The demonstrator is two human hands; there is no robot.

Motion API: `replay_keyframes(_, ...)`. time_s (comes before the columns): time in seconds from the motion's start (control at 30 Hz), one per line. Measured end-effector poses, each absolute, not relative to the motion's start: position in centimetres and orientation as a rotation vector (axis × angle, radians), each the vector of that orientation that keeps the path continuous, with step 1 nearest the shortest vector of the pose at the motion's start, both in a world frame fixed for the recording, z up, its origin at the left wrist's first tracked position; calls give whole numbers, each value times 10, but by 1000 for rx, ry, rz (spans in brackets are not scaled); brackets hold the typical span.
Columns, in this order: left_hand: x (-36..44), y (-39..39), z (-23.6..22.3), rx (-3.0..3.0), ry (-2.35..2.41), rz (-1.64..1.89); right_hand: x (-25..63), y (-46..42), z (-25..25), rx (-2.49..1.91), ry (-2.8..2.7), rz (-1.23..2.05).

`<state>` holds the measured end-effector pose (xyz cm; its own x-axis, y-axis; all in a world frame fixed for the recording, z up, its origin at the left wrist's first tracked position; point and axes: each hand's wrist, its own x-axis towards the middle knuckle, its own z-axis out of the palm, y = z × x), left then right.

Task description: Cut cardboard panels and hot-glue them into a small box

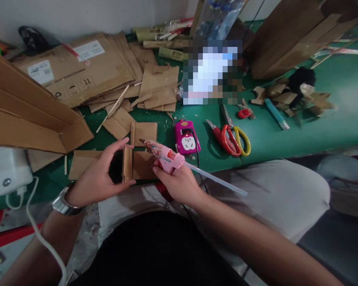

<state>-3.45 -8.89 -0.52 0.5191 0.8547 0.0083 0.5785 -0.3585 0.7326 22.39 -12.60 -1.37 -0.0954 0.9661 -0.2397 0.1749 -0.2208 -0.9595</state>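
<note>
A pink hot glue gun (164, 154) is gripped in my right hand (180, 180). Its dark nozzle points left above small cardboard pieces, and a long translucent glue stick (216, 178) juts from its back. My left hand (98, 171), with a metal watch on the wrist, spans a narrow upright cardboard strip (127, 163), thumb at its near end and fingertips at its far end. Right of that strip lies a flat cardboard piece (143, 166), partly hidden by the gun and right hand. Another cardboard square (146, 132) lies just beyond the nozzle.
A magenta power socket (186, 139) with a lit red light sits right of centre, beside red-handled pruners (217, 134) and scissors (233, 139). Cardboard sheets (77, 67) pile up at the back left. A white power adapter (10, 171) with a cable stands at the left edge.
</note>
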Motion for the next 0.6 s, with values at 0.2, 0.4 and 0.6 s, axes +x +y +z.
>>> replay_keyframes(0.2, -41, -88, -7, 2066, 1128, 550, 226, -127, -16, -1419, -1294, 1420)
replay_keyframes(0.4, -45, -87, -10, 1975, 1089, 613, 226, -126, -15, -1424, -1333, 1389)
replay_keyframes(0.6, -48, -86, -2, 1838, 1063, 630, 226, -124, -12, -1424, -1313, 1415)
